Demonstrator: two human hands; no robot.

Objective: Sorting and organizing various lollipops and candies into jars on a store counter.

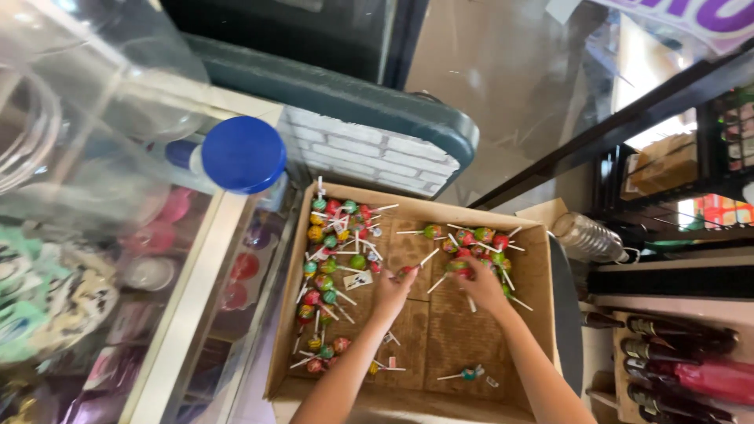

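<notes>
Reaching into the cardboard box [408,345], you have both hands down among the lollipops: your left hand [390,292] pinches one lollipop [406,272] by its head, and your right hand [483,284] closes over a red-wrapped one [459,269] at the edge of the right-hand cluster [475,243]. The hands sit near each other but apart, at about the box's centre. The risk, as I judge it, is that your right fingers rake the crossed sticks at 1 o'clock and drag neighbours along, or that either sweet slips from a light pinch and rolls toward the loose one [470,373] at 5 o'clock. Counting: one box, two hands, one stray lollipop near the front, two or three small scraps on the floor of the box; the long pile [334,275] along the 9 o'clock wall holds roughly thirty, the right cluster roughly ten, though overlaps hide the exact figures. One blue lid [243,154] sits at 11 o'clock outside the box.
</notes>
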